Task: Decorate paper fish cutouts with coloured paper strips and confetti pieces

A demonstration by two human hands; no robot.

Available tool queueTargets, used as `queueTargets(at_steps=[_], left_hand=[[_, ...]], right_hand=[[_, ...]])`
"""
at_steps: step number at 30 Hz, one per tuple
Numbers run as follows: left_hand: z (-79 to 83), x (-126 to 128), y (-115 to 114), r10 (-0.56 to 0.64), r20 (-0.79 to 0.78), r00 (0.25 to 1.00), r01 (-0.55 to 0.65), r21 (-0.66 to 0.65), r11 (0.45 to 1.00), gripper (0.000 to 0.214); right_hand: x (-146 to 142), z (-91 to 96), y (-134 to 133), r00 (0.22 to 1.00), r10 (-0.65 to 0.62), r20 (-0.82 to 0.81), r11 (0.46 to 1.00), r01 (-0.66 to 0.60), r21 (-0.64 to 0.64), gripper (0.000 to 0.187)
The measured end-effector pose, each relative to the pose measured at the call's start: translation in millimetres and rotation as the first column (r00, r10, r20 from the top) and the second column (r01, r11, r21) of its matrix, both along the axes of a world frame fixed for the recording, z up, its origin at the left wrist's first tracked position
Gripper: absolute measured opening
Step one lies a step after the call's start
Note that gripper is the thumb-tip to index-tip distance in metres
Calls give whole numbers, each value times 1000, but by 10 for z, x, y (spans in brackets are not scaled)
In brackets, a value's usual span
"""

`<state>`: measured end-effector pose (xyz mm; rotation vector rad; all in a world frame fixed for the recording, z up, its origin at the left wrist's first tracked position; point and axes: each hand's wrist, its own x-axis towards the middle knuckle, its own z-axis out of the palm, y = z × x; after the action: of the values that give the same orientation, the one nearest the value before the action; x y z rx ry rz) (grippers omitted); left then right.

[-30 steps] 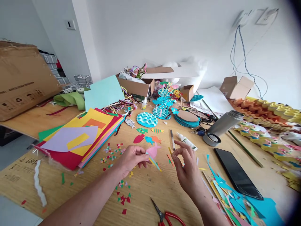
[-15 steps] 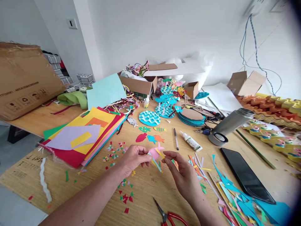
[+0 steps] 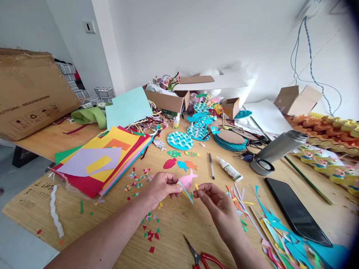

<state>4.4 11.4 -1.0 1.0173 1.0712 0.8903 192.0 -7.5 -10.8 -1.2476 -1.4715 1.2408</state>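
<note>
Between the thumb and fingers of my left hand [image 3: 167, 188] is a pink paper fish [image 3: 185, 181], its tail pointing away from me. Narrow yellow and light blue paper strips [image 3: 188, 195] stick out below the fish from the same pinch. My right hand [image 3: 211, 198] is closed on a short yellow paper strip [image 3: 196, 186], held just right of the fish and apart from it. Beyond my hands lie a red paper fish [image 3: 169, 163], a blue one [image 3: 182, 165] and an orange one [image 3: 191, 164]. Red-handled scissors [image 3: 198, 257] rest open near the front edge.
Small paper cut-offs [image 3: 151, 235] are scattered left of centre. Stacked coloured paper [image 3: 95, 164] lies at left. A pen [image 3: 211, 166], a glue bottle [image 3: 230, 169], a steel flask [image 3: 280, 147] and a phone [image 3: 297, 211] are to the right, with paper scraps [image 3: 288, 235] near the phone.
My right hand has drawn the yellow strip away from the pink fish, turning it more upright. More of the fish now shows in my left hand, which stays nearly in place.
</note>
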Motion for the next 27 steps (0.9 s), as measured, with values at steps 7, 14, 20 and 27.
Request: queueTargets(at_steps=[7,14,20,27], left_hand=[[-25,5,6,8,2,1000,-8,0,1000,25],[-36,4,-17,-58,-27,998,58,-1,998,19],[-21,17,-27,-52,-43,998,51,-20,999,20],[-19,22,-23,-64,-83,995,63,-13,998,26]], right_hand=[[-37,-21,-10,1000,-5,-9,1000,5,-10,29],[-67,-1,-14,998,46,-41,998,-47,-28,28],[-82,6,-34,1000,28,-13,999,-29,-20,29],[-114,13,-39,1000,17,18,1000,-17,16,28]])
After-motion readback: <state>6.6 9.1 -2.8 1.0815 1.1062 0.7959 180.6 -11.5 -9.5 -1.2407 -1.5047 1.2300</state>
